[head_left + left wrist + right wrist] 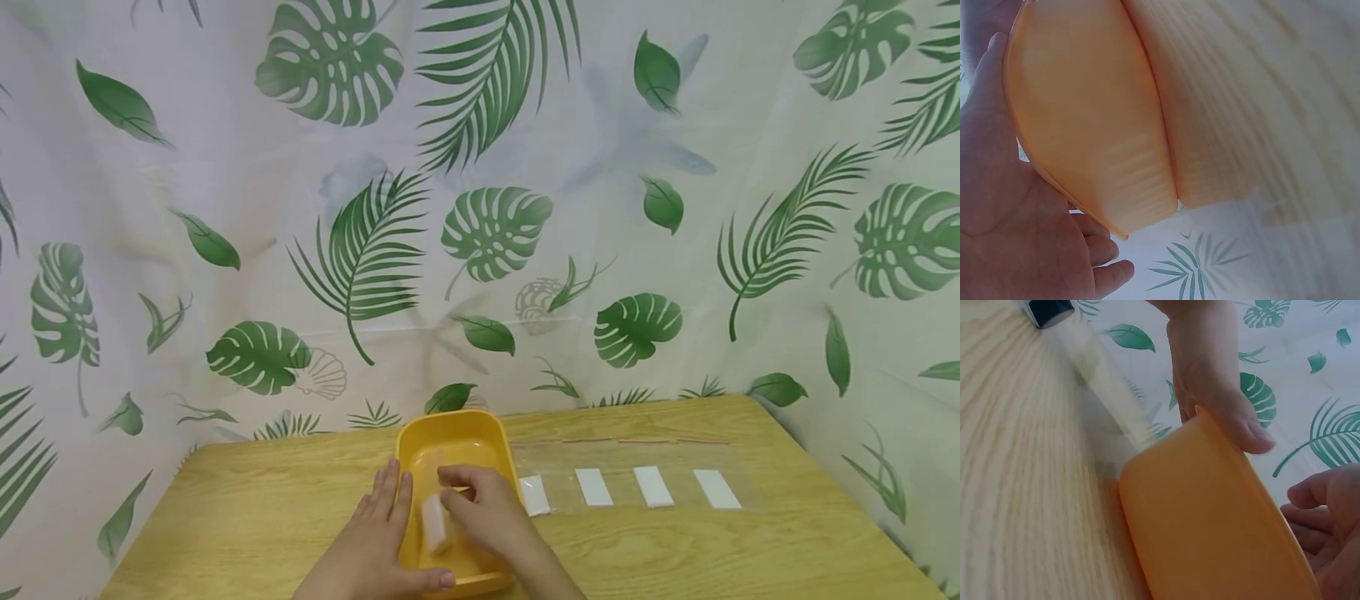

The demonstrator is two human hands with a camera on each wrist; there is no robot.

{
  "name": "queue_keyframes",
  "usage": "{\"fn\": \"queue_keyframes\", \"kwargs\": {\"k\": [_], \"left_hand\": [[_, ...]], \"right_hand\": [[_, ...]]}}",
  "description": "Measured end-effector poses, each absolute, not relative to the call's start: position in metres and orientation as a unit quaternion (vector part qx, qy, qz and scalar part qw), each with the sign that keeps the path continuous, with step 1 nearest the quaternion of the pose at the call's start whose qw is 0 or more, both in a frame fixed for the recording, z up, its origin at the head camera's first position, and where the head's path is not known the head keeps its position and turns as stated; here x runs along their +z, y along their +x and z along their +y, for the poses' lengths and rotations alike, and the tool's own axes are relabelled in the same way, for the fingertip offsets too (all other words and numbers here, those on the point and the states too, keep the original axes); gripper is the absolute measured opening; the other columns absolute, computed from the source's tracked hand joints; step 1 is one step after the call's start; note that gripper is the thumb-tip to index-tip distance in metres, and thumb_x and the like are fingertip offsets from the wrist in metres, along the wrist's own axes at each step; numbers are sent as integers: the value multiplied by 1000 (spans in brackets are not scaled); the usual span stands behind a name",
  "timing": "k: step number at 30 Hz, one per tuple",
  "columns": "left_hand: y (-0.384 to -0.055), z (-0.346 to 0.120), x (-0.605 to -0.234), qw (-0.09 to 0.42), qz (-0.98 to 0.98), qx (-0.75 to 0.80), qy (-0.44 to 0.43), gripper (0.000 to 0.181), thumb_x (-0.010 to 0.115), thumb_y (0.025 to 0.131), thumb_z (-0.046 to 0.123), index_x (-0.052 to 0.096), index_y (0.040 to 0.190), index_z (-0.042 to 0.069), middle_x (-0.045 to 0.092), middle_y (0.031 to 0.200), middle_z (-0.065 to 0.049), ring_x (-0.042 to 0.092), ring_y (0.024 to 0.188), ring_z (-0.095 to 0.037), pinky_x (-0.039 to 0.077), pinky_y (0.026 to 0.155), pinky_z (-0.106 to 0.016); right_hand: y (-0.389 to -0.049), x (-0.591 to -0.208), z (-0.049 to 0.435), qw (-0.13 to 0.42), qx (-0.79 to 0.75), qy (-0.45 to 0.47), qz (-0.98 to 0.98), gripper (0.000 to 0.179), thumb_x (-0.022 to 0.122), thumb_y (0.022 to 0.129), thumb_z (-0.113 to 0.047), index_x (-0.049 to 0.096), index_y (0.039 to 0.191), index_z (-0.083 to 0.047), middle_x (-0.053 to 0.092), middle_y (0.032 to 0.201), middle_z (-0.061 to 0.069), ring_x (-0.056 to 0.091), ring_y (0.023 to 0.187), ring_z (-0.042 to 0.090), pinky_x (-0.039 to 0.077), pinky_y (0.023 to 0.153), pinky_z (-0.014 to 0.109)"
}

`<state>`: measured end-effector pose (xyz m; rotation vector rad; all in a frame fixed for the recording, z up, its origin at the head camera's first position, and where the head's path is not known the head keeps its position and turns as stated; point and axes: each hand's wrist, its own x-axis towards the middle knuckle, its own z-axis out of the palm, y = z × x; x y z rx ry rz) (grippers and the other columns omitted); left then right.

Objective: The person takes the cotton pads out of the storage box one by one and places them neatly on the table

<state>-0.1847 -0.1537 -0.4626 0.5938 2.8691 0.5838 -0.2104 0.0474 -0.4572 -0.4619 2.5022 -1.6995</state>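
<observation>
A yellow plastic tub [452, 439] stands on the wooden table [255, 517] near its front edge. My left hand [397, 525] holds the tub's near left corner, fingers along the outside wall and thumb hooked over the near rim. In the left wrist view the palm [1016, 206] lies against the tub's outer wall [1091, 119]. My right hand [453, 493] reaches into the tub with curled fingers and pinches a small white piece [433, 521]. The right wrist view shows the tub [1210, 525], the left thumb on its rim, and the right fingers [1319, 512] curled.
Right of the tub, a row of clear plastic bags with white labels [652, 486] lies flat on the table. A leaf-print curtain [480, 208] closes off the back and both sides. The table's right edge runs close to the curtain.
</observation>
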Motion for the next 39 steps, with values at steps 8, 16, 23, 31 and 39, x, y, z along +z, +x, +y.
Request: {"fn": "queue_keyframes", "kwargs": {"k": [8, 16, 23, 31, 39], "left_hand": [[-187, -155, -462, 88, 958, 195, 193, 131, 57, 74, 85, 13, 157, -5, -3, 165, -26, 2, 152, -43, 20, 117, -64], [-185, -152, -461, 86, 961, 188, 182, 134, 57, 72, 87, 12, 157, -4, -5, 165, -25, 3, 152, -43, 20, 118, -62], [-186, -152, -464, 91, 960, 191, 183, 135, 58, 70, 88, 11, 158, -3, -5, 165, -25, 1, 153, -41, 19, 118, -62], [-187, -155, -466, 90, 961, 186, 186, 136, 56, 70, 89, 10, 157, -5, -5, 165, -26, 0, 152, -42, 20, 117, -63], [-187, -152, -462, 107, 961, 196, 165, 135, 59, 70, 87, 9, 159, -1, -8, 166, -22, -1, 153, -39, 18, 118, -62]], "right_hand": [[-212, -438, 66, -8, -678, -118, 726, 25, 71, 93, -12, 69, 116, -3, 72, 115, 13, 71, 94, 24, 60, 74, 29], [-206, -438, 114, 14, -714, -81, 695, 29, 73, 90, -4, 66, 116, 3, 72, 110, 15, 72, 89, 17, 60, 72, 28], [-199, -441, 172, 18, -726, -18, 687, 33, 69, 92, -4, 60, 123, 4, 74, 109, 5, 70, 89, 13, 55, 66, 20], [-207, -443, 224, -8, -728, 19, 685, 33, 68, 94, -10, 61, 125, 0, 75, 105, -8, 70, 93, 8, 58, 73, 23], [-216, -445, 268, -19, -763, 2, 646, 21, 66, 96, -9, 68, 117, -11, 75, 105, -7, 71, 92, 8, 59, 76, 25]]}}
